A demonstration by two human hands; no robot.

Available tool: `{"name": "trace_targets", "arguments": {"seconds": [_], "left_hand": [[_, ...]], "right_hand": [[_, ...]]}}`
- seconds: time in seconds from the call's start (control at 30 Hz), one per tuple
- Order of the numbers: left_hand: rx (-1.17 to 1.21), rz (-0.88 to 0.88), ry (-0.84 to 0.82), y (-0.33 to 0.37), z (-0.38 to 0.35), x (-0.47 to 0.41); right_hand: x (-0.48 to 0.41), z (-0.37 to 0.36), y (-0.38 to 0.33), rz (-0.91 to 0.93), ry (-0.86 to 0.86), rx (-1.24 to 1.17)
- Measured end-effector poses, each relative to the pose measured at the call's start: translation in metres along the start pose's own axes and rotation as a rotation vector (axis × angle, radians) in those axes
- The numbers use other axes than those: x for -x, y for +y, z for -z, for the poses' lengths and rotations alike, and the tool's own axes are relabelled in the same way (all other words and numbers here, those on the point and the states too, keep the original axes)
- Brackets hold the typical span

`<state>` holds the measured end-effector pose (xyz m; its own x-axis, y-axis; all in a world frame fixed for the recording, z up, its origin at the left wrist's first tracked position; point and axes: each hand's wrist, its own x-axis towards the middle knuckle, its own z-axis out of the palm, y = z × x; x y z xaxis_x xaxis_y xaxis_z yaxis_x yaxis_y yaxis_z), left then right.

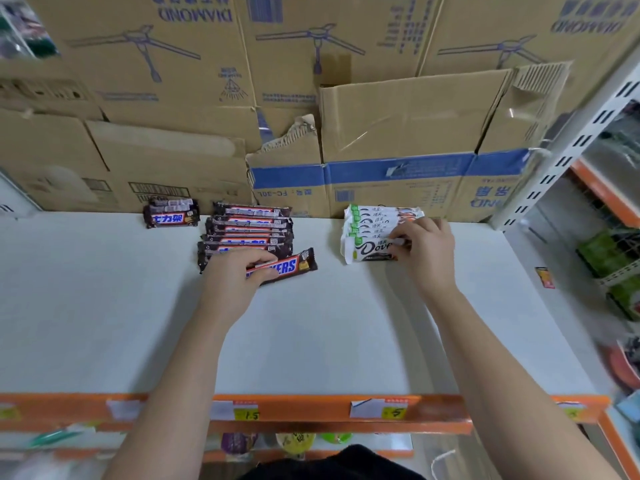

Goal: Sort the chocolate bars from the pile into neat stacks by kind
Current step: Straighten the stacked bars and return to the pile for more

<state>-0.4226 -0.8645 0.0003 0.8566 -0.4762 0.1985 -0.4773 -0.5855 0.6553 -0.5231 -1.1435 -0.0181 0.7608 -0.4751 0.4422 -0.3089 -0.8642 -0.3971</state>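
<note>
Left hand: the left hand (239, 277), at the centre of the frame, has its fingers curled round the left end of a loose Snickers bar (294, 266).
Loose bar: it lies tilted on the white shelf (104, 306), right end angled toward the back, at the front of the long Snickers stack (249, 230).
Right hand: the right hand (427, 252), right of centre, bends its fingers and pinches the right end of the top Dove bar (370, 249).
Dove stack: the white Dove stack (377, 220) stands well apart from the brown bars, its layers stepping back toward the cardboard boxes (398, 126).
Third kind: a short stack of small Snickers bars (171, 216) sits at the upper left of the shelf, touched by neither hand.
Progress: no loose pile shows, so the sorting looks nearly finished.
Step in hand: most likely seating the last bar of each kind and squaring both stacks.
Doing it well: turn the loose bar parallel to those beneath, lift it clear instead of sliding it, and lower it flat with the ends matched.
Dove side: nudge the top wrapper level with the lower ones, then let go gently.
Risk: the glossy wrappers probably slip, and the Snickers stack already fans forward, so a push from the front could spread it.
</note>
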Motion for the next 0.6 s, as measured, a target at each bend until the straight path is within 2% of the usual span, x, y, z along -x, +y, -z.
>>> {"name": "trace_targets", "arguments": {"seconds": [0.13, 0.3, 0.6], "left_hand": [[0.040, 0.066, -0.001, -0.009, 0.008, -0.002], [0.021, 0.086, -0.010, -0.027, 0.023, -0.003], [-0.061, -0.126, -0.023, -0.055, 0.033, -0.018]], "right_hand": [[0.002, -0.002, -0.013, -0.008, 0.000, -0.018], [0.020, -0.011, -0.060, 0.037, -0.100, -0.207], [0.053, -0.037, -0.110, 0.006, -0.229, -0.221]]}}
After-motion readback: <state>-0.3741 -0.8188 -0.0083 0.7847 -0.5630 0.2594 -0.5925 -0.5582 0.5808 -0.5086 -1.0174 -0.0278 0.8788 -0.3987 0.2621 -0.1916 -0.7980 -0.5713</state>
